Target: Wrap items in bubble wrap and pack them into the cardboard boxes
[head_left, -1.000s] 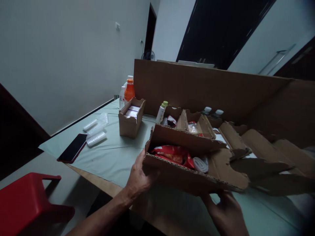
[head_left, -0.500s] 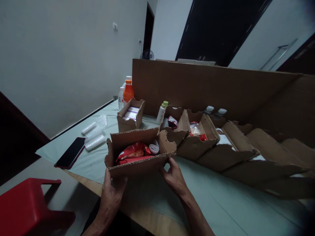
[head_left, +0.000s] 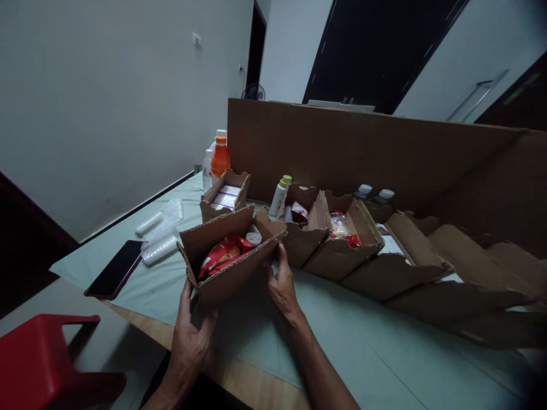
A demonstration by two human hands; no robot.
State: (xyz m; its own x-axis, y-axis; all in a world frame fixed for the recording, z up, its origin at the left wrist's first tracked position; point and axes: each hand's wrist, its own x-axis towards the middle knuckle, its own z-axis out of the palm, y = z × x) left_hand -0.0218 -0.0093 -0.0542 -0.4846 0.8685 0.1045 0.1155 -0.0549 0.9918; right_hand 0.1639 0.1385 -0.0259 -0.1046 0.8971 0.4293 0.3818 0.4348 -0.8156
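Observation:
An open brown cardboard box sits near the table's front edge, turned at an angle. Inside it lie red snack packets and a small white roll. My left hand grips the box's near left corner. My right hand holds its right end, fingers against the wall. The box stands at the left end of a row of similar open boxes.
A black phone and clear plastic rolls lie to the left on the pale green table cover. A small box, bottles and a tall cardboard sheet stand behind. A red stool is at lower left.
The box went from right of centre, raised in both hands, leftward and down to the table, then turned so its right end points away. My right hand shifted to the box's right end.

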